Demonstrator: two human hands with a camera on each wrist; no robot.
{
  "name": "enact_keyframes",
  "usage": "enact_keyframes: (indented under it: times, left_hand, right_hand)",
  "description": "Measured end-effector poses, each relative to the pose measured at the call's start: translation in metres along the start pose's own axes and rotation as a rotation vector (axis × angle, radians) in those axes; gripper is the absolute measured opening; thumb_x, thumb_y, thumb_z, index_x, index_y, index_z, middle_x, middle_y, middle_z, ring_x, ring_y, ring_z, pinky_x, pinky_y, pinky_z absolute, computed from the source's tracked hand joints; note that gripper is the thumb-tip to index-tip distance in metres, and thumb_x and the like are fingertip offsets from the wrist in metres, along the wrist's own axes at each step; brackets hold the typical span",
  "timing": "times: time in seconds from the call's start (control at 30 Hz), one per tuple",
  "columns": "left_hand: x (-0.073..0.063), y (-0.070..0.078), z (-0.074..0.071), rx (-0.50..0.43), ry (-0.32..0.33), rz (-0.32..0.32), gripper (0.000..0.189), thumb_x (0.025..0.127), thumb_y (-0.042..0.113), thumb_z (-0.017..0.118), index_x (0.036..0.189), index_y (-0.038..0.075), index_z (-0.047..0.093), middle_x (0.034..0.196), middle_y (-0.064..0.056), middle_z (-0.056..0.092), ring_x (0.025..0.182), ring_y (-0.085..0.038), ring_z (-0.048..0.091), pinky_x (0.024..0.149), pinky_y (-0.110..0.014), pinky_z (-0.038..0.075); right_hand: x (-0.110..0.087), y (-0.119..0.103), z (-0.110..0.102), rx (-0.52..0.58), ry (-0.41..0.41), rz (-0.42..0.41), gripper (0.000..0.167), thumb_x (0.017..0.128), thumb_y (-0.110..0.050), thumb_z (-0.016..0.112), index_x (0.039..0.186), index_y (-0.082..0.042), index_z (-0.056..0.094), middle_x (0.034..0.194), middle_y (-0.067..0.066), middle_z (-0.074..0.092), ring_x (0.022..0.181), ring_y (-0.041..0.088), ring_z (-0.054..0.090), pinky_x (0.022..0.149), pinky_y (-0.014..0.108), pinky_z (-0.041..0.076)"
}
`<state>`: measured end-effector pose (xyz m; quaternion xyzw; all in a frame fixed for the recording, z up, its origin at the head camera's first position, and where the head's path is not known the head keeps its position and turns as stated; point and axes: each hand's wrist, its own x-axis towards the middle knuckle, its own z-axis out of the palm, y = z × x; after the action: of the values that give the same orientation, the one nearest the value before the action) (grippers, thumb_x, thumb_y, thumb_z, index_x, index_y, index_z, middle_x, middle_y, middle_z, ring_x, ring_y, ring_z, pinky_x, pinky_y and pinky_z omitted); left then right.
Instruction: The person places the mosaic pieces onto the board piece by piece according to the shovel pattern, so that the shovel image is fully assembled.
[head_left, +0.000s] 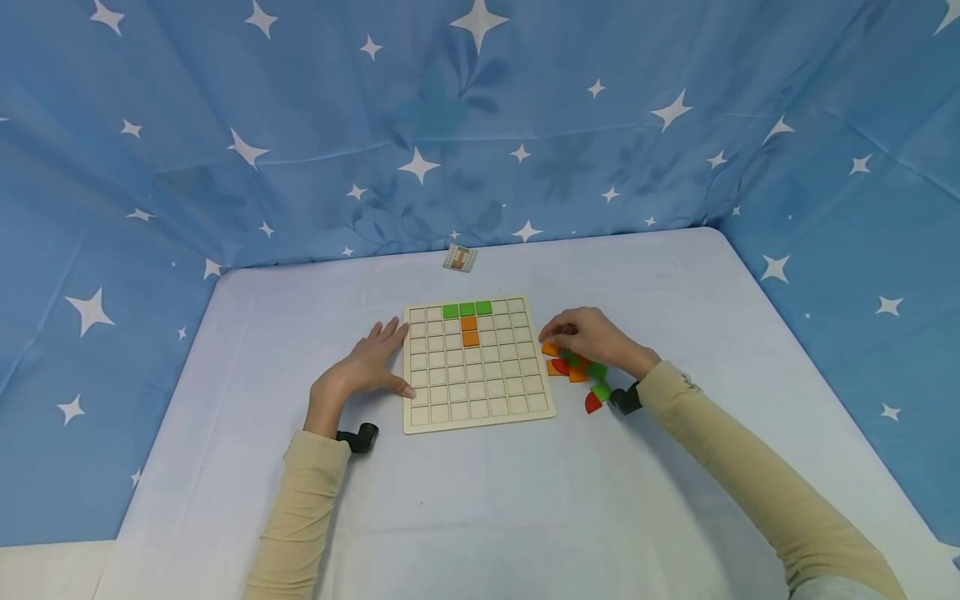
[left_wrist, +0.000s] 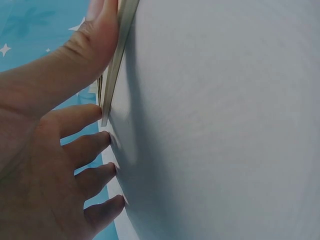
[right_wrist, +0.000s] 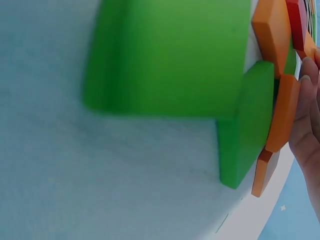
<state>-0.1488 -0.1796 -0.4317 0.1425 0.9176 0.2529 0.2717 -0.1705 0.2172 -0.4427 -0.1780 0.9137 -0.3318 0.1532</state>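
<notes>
A square cream grid board (head_left: 480, 375) lies on the table. Three green square tiles (head_left: 467, 309) run along its top row, with two orange square tiles (head_left: 469, 331) in a column beneath the middle one. At the board's left side, my left hand (head_left: 363, 362) rests with fingers spread and thumb on the edge; the left wrist view shows the thumb against the board's side (left_wrist: 119, 60). To the right of the board, my right hand (head_left: 592, 333) bends over a pile of loose pieces, its fingertips pinching an orange tile (head_left: 550, 348) at the pile's near-board end.
Loose green (right_wrist: 250, 125), orange (right_wrist: 283, 112) and red pieces (head_left: 593, 402) overlap under and beside the right hand, some with rounded edges. A small patterned card (head_left: 460, 257) lies behind the board. A blue star-print curtain (head_left: 480, 125) borders the white table (head_left: 480, 517).
</notes>
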Motion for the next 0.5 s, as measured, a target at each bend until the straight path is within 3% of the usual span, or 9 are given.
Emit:
enact_keyframes:
  times: [0.5]
  left_hand:
    - [0.0025,-0.0026,0.0005,0.009,0.001,0.006,0.118,0.080,0.030,0.089,0.165,0.003,0.011,0.172,-0.020,-0.003,0.159,-0.043,-0.008,0.128,-0.061,0.000]
  right_hand:
    - [-0.0034,0.0000,-0.0052,0.094,-0.009,0.092,0.028,0.092,-0.008,0.074,0.119,-0.005,0.074,0.097,0.008,0.073,0.086,0.021,0.064,0.079,0.029,0.056]
